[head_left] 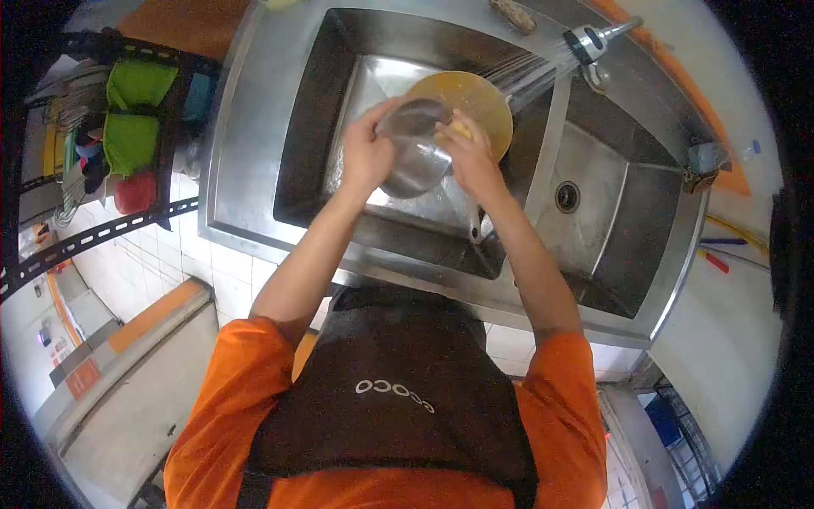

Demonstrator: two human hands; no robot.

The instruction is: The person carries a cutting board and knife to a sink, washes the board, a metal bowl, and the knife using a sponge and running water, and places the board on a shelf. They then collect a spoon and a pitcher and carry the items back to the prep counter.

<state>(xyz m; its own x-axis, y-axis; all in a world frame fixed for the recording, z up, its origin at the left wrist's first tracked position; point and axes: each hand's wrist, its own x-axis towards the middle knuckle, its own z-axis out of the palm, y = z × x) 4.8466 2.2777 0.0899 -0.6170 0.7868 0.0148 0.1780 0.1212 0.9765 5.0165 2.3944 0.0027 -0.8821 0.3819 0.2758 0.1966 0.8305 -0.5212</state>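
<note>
Over the left basin of a steel sink (297, 161), my left hand (370, 153) grips the rim of a round metal bowl (415, 157) on its left side. My right hand (471, 153) is closed around a yellow sponge (460, 129) at the bowl's right edge. Behind the bowl sits a wide yellow round basin or bowl (487, 102), partly hidden by the metal one. A handle with a hole at its end (475, 229) sticks out below the bowl; what it belongs to is hidden.
Water sprays from a faucet head (585, 44) toward the yellow basin. The right sink basin (585, 170) has a drain (567, 197). A brown scrubber-like object (514, 15) lies on the back ledge. A rack with green bins (131, 144) stands at left.
</note>
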